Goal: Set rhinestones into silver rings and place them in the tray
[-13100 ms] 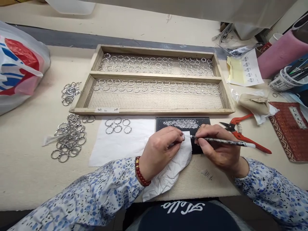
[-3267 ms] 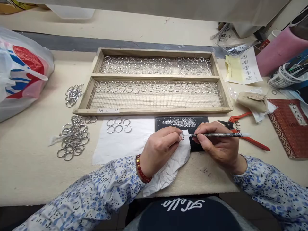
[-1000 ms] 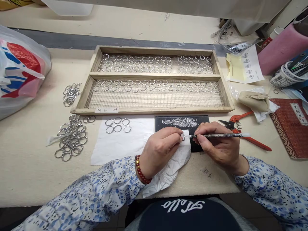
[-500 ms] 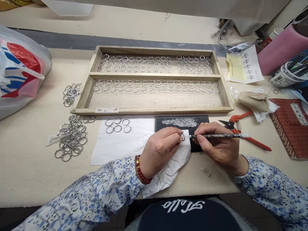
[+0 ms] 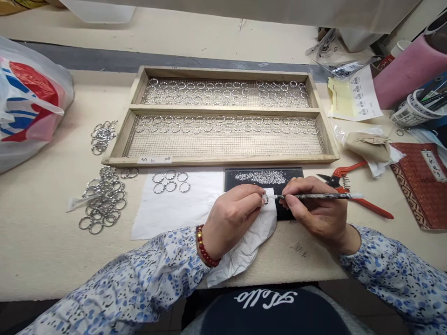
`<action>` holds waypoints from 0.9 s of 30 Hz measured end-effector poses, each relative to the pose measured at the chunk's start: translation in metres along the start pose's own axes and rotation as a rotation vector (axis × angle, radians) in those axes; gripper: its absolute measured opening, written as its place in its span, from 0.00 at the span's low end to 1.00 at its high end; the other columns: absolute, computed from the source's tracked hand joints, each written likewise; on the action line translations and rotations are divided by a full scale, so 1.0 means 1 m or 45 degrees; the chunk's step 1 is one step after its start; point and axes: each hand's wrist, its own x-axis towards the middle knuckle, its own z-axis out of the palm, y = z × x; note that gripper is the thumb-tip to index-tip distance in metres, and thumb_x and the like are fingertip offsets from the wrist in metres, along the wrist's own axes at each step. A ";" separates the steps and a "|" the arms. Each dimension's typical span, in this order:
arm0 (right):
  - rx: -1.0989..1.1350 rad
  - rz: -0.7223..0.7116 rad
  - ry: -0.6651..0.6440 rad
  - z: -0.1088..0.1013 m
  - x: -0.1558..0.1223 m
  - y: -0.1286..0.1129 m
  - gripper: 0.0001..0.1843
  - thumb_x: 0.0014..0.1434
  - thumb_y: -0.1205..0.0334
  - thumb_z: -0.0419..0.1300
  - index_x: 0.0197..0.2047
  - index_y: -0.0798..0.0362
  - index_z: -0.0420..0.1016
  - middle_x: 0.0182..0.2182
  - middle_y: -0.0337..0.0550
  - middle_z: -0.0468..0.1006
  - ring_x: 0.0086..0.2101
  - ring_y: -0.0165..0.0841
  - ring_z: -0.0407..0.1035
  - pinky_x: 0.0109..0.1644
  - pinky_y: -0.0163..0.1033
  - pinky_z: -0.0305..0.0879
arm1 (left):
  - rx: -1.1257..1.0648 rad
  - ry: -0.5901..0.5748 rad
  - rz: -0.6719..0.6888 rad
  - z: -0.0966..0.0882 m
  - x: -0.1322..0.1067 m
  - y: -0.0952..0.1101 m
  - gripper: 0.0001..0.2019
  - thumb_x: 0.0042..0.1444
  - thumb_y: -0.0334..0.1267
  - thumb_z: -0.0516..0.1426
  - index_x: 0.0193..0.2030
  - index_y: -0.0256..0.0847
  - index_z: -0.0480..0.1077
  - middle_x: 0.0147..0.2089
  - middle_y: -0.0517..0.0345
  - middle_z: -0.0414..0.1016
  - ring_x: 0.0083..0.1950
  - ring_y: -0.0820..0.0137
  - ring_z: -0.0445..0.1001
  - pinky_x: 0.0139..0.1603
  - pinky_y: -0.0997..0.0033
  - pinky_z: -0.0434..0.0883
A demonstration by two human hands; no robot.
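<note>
My left hand (image 5: 232, 216) pinches a small silver ring (image 5: 266, 198) against a crumpled white tissue (image 5: 246, 244). My right hand (image 5: 312, 209) grips a thin speckled pen-like stick (image 5: 316, 196), its tip touching the ring. Just behind both hands lies a black tray (image 5: 263, 177) strewn with tiny sparkling stones. Several finished rings (image 5: 171, 181) lie on a white sheet (image 5: 174, 204) to the left.
A wooden mesh tray (image 5: 223, 160) holds rows of rings behind the work spot. Loose ring piles (image 5: 103, 200) lie at the left, near a plastic bag (image 5: 28, 97). Red-handled cutters (image 5: 352, 193), a red booklet (image 5: 424, 186), papers and tape rolls crowd the right.
Hardly anything has changed: both hands keep their pose, the stick tip stays at the ring. The view has shifted slightly since the oldest frames.
</note>
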 end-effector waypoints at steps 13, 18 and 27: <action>-0.046 -0.010 0.019 0.000 0.000 -0.001 0.04 0.58 0.73 0.60 0.36 0.56 0.73 0.30 0.42 0.74 0.30 0.29 0.69 0.33 0.37 0.67 | 0.005 0.002 0.005 0.001 0.000 -0.001 0.07 0.59 0.25 0.57 0.30 0.36 0.71 0.39 0.47 0.80 0.39 0.67 0.79 0.39 0.67 0.80; -0.073 -0.004 0.037 -0.001 0.001 -0.002 0.03 0.58 0.72 0.60 0.36 0.56 0.74 0.30 0.41 0.74 0.29 0.29 0.69 0.33 0.36 0.67 | -0.022 0.007 -0.019 0.000 0.001 0.001 0.07 0.58 0.24 0.57 0.29 0.35 0.71 0.38 0.47 0.80 0.39 0.66 0.79 0.39 0.68 0.80; -0.075 0.062 0.083 -0.001 0.001 0.002 0.02 0.59 0.70 0.60 0.36 0.55 0.73 0.29 0.40 0.74 0.29 0.29 0.70 0.32 0.36 0.67 | -0.134 0.017 -0.146 -0.002 0.003 0.000 0.08 0.55 0.23 0.59 0.28 0.37 0.71 0.37 0.50 0.80 0.38 0.69 0.79 0.37 0.71 0.78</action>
